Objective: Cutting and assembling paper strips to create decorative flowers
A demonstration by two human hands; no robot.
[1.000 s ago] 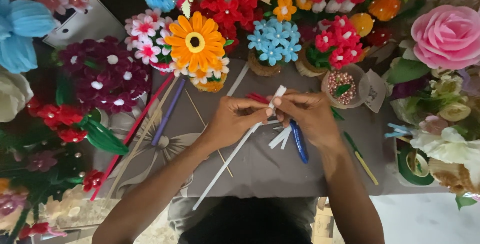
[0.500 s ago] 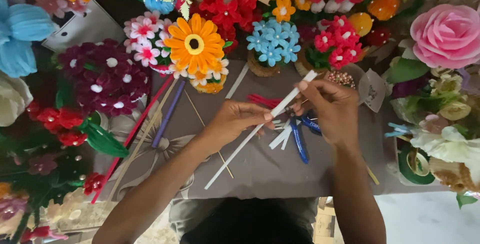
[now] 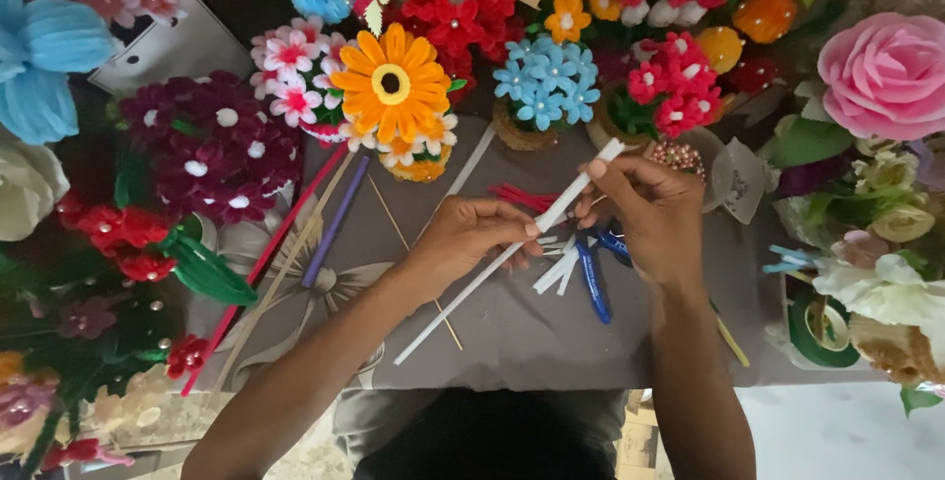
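Note:
A long white pipe-cleaner stem runs diagonally over the grey table, from lower left up to the right. My left hand pinches it near its middle. My right hand grips its upper end close to the tip. Under my hands lie short white cut pieces, a few red stems and blue-handled scissors.
Handmade flowers ring the table: an orange daisy, a blue cluster, dark red blooms, a pink rose. Red, purple and tan sticks lie at left. A green tape roll sits at right.
Both hands have slid apart along the white stem. My right hand moved up and right toward its tip, and the stem now lies stretched out between them.

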